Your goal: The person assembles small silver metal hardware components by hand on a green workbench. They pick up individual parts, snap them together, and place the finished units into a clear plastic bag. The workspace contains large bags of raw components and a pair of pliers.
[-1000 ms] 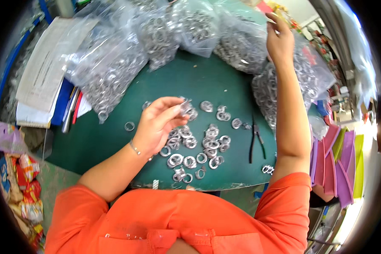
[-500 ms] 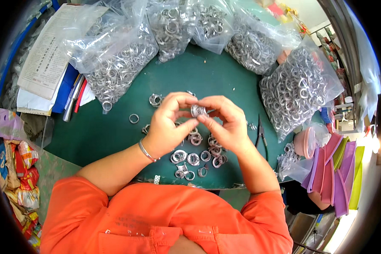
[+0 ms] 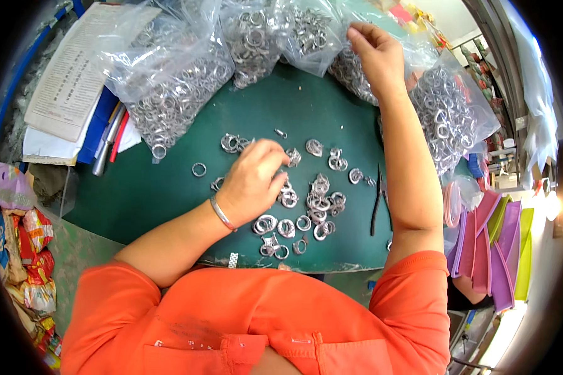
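My left hand (image 3: pixel 254 178) hovers low over the middle of the table with its fingers curled. A small bundle of silver metal rings (image 3: pixel 293 156) shows right at its fingertips. My right hand (image 3: pixel 380 57) is stretched far forward above a clear plastic bag of rings (image 3: pixel 351 74). Its thumb and fingers come together, and anything between them is too small to make out. Around the left hand lie more rings: linked clusters (image 3: pixel 319 203), a round bundle (image 3: pixel 314 147), a stacked set (image 3: pixel 264 224) and a single ring (image 3: pixel 199 169).
Other bulging bags of rings stand along the back, among them one at left (image 3: pixel 175 100) and one at right (image 3: pixel 445 115). Pliers (image 3: pixel 376 203) lie near my right forearm. Papers (image 3: pixel 65 81) and pens (image 3: pixel 119 137) are at far left. Purple and green strips (image 3: pixel 488 244) hang at right.
My hands have parted. The right one has left the rings and swung forward and right to the bag; the left has stayed near the same spot. More ring bundles on the table are uncovered.
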### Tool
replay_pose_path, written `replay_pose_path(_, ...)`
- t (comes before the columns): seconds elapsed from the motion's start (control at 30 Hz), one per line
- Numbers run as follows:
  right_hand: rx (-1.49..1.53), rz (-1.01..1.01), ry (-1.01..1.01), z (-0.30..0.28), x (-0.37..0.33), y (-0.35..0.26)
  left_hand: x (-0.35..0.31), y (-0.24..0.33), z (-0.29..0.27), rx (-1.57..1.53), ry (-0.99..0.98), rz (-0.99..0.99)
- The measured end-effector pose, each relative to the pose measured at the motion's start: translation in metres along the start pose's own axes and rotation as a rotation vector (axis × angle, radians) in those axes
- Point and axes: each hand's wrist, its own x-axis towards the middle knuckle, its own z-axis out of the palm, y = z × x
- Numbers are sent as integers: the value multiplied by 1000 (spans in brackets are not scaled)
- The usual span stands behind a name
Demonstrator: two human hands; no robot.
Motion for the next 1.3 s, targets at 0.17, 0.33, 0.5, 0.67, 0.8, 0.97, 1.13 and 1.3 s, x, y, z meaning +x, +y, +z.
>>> replay_pose_path(0.17, -371, 54, -709, -9, -108, 24, 9, 7, -10, 398, 163, 14)
replay_pose_path(0.33, -164, 110, -494, -15, -163, 14, 2, -13, -12, 354, -101, 6)
replay_pose_path(0.5, 321, 67, 20, -11, -174, -2, 6, -20, -9, 224, -33, -19)
replay_pose_path(0.67, -480, -127, -300, -26, -182, 18, 4, -9, -6, 371, 76, 4)
replay_pose_path(0.8, -155, 352, -358, -46, -193, 27, 6, -9, -13, 206, -290, -158)
replay_pose_path(0.97, 507, 97, 154, -53, -177, -5, 3, -11, -9, 199, -246, -152)
replay_pose_path(1.13, -183, 67, -427, -54, -183, 4, 3, -10, -8, 169, -244, -145)
replay_pose_path(1.3, -689, 80, -405, -73, -197, 31, 3, -11, -8, 164, -260, -138)
